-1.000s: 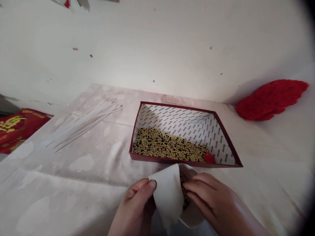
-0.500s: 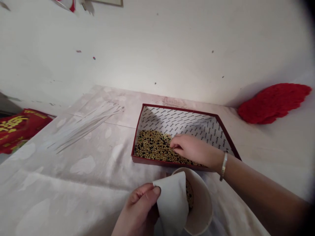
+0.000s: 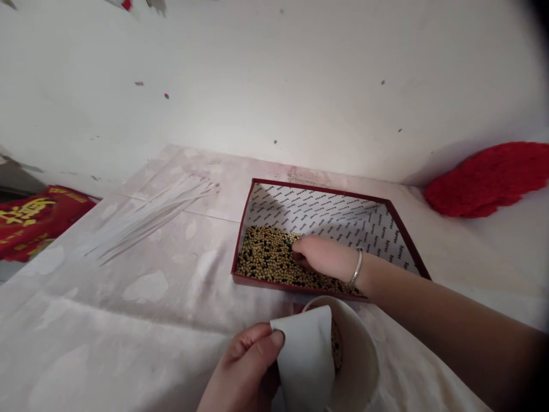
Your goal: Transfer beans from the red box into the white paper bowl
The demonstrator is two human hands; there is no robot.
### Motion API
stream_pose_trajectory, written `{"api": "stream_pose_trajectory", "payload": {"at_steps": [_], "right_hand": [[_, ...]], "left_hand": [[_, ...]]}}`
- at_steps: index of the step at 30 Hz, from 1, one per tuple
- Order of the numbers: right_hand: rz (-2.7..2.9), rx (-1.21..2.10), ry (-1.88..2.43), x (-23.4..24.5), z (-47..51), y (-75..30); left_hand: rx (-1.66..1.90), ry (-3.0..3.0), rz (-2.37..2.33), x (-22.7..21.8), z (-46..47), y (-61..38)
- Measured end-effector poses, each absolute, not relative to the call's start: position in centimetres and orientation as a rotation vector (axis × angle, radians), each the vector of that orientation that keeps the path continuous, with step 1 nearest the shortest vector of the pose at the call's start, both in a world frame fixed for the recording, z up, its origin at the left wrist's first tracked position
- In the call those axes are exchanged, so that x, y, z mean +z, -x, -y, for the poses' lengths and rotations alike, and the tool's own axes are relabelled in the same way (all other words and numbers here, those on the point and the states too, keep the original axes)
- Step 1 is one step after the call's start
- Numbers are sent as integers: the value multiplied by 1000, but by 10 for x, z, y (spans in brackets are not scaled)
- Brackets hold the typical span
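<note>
My left hand [image 3: 253,366] pinches the edge of a folded pale sheet [image 3: 303,357], perhaps paper, between thumb and fingers. The sheet overlaps the mouth of a white tub [image 3: 362,363] that has small mixed beads or grains in it. My right hand [image 3: 319,254], with a silver bangle at the wrist, reaches down into a shallow dark-red box [image 3: 409,246]. Its fingers are curled into the tan and black bead-like grains [image 3: 268,254] heaped along the box's near left side. The fingertips are partly hidden, so what they hold cannot be made out.
Thin white strips [image 3: 156,214] lie bundled on the patterned tablecloth [image 3: 141,320] left of the box. A fluffy red item [image 3: 489,180] is at the right by the wall. A red packet [image 3: 40,220] sits beyond the table's left edge.
My right hand has dipped lower into the grains and its wrist has turned. The left hand still holds the pale sheet over the tub. The view has shifted slightly.
</note>
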State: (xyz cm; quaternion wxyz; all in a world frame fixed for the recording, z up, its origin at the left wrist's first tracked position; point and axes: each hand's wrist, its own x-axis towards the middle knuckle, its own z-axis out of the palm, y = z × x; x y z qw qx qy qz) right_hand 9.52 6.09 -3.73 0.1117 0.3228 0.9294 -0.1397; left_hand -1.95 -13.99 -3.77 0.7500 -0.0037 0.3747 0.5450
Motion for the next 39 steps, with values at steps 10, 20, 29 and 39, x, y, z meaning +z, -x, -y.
{"api": "stream_pose_trajectory", "payload": {"at_steps": [10, 20, 29, 39], "right_hand": [[-2904, -572, -1044, -1, -43, -117], [-3198, -620, -1276, 24, 45, -138], [-3211, -583, -1231, 2, 80, -117], [-3103, -657, -1433, 4, 79, -123]], "left_hand": [[1222, 15, -799, -37, 138, 16], [1256, 28, -785, -34, 136, 15], [1273, -6, -661, -37, 137, 14], [1226, -85, -648, -40, 140, 14]]}}
